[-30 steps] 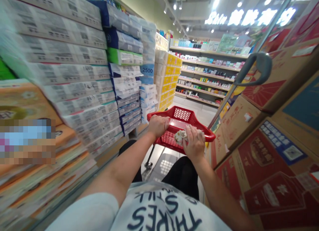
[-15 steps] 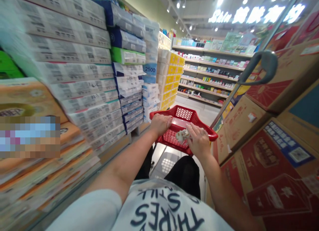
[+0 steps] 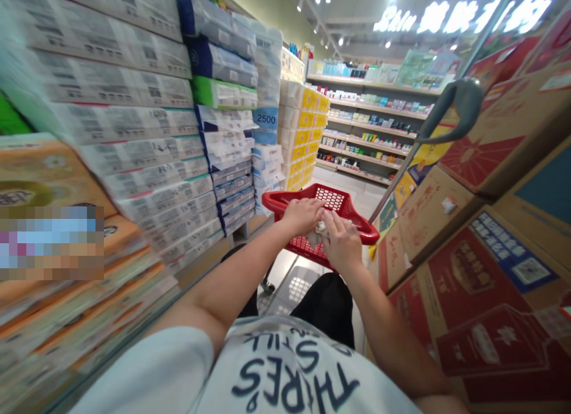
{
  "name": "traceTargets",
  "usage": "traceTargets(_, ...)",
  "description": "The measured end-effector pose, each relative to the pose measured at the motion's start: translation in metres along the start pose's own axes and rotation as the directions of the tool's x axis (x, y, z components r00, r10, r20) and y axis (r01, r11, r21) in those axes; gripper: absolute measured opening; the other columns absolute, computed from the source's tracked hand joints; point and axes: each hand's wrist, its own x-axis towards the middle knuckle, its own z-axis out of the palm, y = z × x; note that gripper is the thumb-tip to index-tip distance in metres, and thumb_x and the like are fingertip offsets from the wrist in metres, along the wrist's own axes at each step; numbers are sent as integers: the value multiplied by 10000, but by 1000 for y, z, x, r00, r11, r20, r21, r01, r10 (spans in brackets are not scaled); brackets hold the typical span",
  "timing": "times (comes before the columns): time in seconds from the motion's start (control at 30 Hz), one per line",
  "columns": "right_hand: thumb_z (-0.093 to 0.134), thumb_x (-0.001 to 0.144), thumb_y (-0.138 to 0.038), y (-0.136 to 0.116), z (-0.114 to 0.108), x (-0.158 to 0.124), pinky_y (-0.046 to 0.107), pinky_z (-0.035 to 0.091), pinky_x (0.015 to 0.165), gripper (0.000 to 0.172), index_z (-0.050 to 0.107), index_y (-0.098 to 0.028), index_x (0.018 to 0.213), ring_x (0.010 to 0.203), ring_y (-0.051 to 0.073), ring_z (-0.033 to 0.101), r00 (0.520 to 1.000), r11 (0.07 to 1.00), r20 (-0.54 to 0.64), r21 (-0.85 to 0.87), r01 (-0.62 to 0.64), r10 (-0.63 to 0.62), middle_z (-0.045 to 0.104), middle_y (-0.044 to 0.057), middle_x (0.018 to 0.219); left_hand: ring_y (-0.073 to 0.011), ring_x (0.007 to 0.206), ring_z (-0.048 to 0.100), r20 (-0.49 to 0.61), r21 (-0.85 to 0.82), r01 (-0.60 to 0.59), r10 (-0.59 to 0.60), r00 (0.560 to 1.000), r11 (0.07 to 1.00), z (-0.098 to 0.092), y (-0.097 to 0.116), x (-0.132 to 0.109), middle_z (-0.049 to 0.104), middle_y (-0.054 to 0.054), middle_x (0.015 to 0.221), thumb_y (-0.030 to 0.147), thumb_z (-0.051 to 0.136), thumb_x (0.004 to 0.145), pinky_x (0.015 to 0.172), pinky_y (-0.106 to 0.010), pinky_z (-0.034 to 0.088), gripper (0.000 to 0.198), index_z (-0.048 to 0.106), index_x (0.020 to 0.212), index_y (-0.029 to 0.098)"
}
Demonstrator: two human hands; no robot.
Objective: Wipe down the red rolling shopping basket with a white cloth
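Note:
A red shopping cart (image 3: 366,231) with a honeycomb-holed basket stands right in front of me, its handle mostly covered by my hands. My left hand (image 3: 303,216) lies over the handle, fingers bent round it. Close beside it, my right hand (image 3: 342,242) also curls over the handle, its fingertips almost meeting my left fingers. Beneath the right hand, on its thumb side, is a small crumpled whitish thing (image 3: 318,234) with a faint pattern; its kind I cannot make out. Both palms are hidden.
Stacked packs of paper tissues (image 3: 160,158) line the left side, with yellow-and-white packs (image 3: 307,134) further on. Cardboard cartons (image 3: 473,271) rise on the right behind a leaning pole with a grey loop handle (image 3: 473,110). Stocked shelves (image 3: 370,113) cross the far end.
My left hand has slid right along the handle and my right hand slightly left, so they now nearly touch. The cart has shifted slightly left in view, and the crumpled thing is more covered.

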Motion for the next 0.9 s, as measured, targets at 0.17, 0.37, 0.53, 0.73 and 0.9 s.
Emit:
traceTargets(0.17, 548, 906, -323, 6, 4, 2, 426, 391, 964, 516, 481, -182, 1397, 1134, 289, 534, 999, 1000, 38, -5, -4, 4, 531, 130, 1381, -222, 1102, 563, 42, 15, -92, 91, 995, 996, 6, 3, 6, 632, -30, 1220, 409, 363, 990, 838, -354, 426, 340, 613, 1188, 288)
traceTargets(0.37, 519, 901, -252, -4, 10, -7, 543, 299, 999, 518, 469, -189, 1412, 1186, 363, 476, 998, 994, -36, -86, -63, 60, 482, 181, 1411, -207, 1119, 558, -3, 24, -55, 55, 998, 998, 14, -1, 8, 631, -29, 1230, 386, 314, 1010, 843, -336, 404, 374, 604, 1205, 252)
traceTargets(0.53, 516, 910, -308, 9, 4, 2, 409, 366, 942, 561, 417, -127, 1432, 1074, 288, 550, 997, 998, 61, 39, -56, 53, 606, 148, 1272, -199, 1140, 555, -32, 22, -64, 65, 997, 998, 13, -4, 5, 620, -20, 1259, 365, 313, 1011, 865, -344, 407, 381, 600, 1231, 244)
traceTargets(0.73, 494, 872, -179, 0, 6, -1, 485, 292, 1055, 517, 457, -157, 1387, 1276, 309, 425, 999, 999, 37, 10, -33, 32, 448, 145, 1450, -186, 1158, 551, -18, 12, -65, 65, 998, 998, 8, -6, 2, 615, -25, 1269, 346, 333, 1007, 921, -343, 401, 369, 605, 1229, 231)
traceTargets(0.9, 478, 860, -144, 14, 3, 9, 368, 413, 1022, 577, 378, -150, 1427, 1250, 243, 494, 998, 965, -45, 261, -41, 54, 468, 133, 1429, -175, 1150, 562, -41, 1, -56, 56, 998, 998, 8, -12, 1, 621, -14, 1262, 350, 313, 1012, 919, -333, 410, 384, 615, 1224, 242)
